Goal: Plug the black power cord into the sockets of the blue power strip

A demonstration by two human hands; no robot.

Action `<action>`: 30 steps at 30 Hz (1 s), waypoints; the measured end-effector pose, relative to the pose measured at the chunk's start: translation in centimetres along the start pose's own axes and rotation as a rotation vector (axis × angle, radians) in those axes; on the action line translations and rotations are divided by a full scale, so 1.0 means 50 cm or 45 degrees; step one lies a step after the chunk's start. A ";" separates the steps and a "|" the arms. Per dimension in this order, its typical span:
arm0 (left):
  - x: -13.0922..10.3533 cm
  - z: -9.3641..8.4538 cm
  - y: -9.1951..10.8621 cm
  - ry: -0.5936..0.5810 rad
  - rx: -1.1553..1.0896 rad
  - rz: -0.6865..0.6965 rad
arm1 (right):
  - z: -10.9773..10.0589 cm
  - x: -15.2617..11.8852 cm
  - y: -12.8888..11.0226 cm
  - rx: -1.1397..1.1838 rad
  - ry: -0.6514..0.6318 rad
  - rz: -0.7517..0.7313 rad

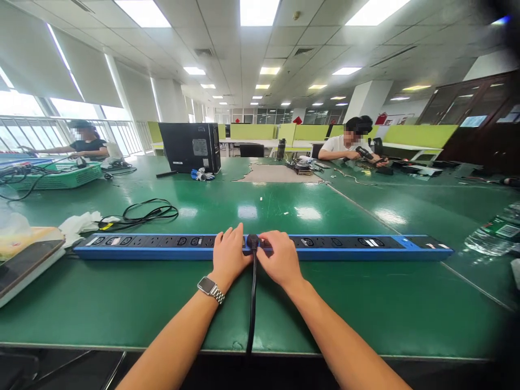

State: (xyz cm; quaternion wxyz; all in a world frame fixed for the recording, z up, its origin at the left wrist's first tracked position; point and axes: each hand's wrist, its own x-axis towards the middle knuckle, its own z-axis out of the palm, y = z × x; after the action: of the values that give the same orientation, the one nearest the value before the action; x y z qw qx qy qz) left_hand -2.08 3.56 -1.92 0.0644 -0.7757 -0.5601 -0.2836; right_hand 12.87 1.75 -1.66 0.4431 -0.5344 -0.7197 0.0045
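A long blue power strip (150,252) with black sockets lies crosswise on the green table. Near its middle a black plug (252,241) sits at a socket, its thick cord (252,303) running down over the table's front edge. My left hand (231,252), with a watch on the wrist, is wrapped over the strip just left of the plug, its thumb toward the cord. From the right, my right hand (281,257) closes its finger and thumb at the plug's side. Its other fingers curl over the strip. The plug's prongs are hidden.
A coiled black cable (142,214), white tissue (83,223) and a phone (28,262) lie left. A bottle (493,233) lies right. Behind stand a black computer case (189,147) and a green basket (69,176). Two people (345,142) sit at the table's far sides.
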 end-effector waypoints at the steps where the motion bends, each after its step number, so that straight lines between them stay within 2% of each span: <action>1: 0.001 -0.001 0.000 -0.006 0.017 -0.003 | 0.003 0.004 0.003 -0.037 -0.019 -0.057; 4: 0.001 -0.002 0.000 -0.001 0.051 0.035 | 0.018 0.015 0.009 -0.102 -0.051 -0.100; 8: 0.000 0.006 -0.002 0.067 0.067 0.049 | 0.041 0.022 0.013 -0.172 0.017 -0.080; 12: 0.000 0.013 -0.007 0.093 0.044 0.049 | 0.058 0.027 0.011 -0.122 0.068 -0.068; 18: -0.004 0.007 -0.012 0.061 -0.027 0.058 | 0.066 0.052 0.000 0.368 0.426 0.214; 22: -0.006 0.004 -0.013 0.038 -0.059 0.052 | 0.014 0.057 0.041 0.462 0.408 0.222; 27: -0.007 0.005 -0.011 0.017 -0.083 0.022 | -0.083 0.034 0.161 0.335 0.482 0.284; 30: -0.007 0.002 -0.009 0.000 -0.077 0.019 | -0.111 0.018 0.217 0.232 0.483 0.300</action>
State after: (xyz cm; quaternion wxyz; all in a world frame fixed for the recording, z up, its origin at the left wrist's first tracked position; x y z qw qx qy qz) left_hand -2.53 3.46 -2.28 0.0431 -0.7814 -0.5455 -0.2999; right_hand 24.70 4.53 -2.93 0.6131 -0.5639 -0.5529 0.0208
